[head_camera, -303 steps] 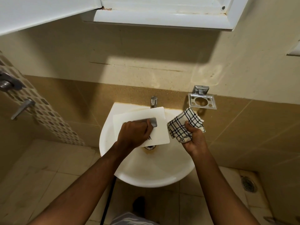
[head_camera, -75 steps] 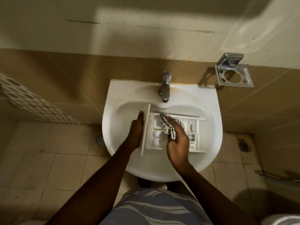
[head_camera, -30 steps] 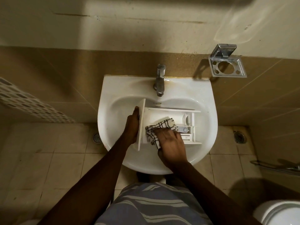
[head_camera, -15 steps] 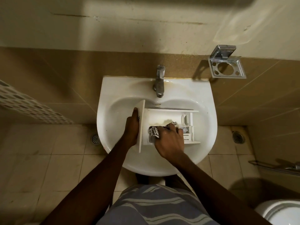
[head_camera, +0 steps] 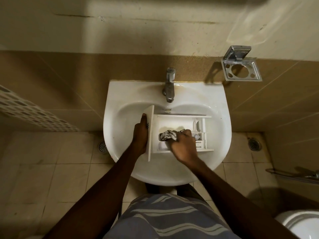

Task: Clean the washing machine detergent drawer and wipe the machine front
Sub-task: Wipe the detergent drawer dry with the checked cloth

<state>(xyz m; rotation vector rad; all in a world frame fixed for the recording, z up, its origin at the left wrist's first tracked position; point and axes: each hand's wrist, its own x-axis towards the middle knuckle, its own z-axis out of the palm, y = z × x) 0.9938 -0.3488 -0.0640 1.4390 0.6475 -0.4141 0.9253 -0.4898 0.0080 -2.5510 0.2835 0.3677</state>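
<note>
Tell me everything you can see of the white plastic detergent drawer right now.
The white plastic detergent drawer lies across the white ceramic basin, open side up, below the metal tap. Its flat front panel stands on edge at the left, gripped by the left hand. Dividers split it into a large compartment and smaller ones at the right. The right hand presses a black-and-white checked cloth inside. A yellowish stain shows beside the cloth.

no legible text or labels

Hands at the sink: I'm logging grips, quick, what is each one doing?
Left hand: closed on the detergent drawer, gripping its front panel.
Right hand: closed on the checked cloth, pressed inside the drawer.
</note>
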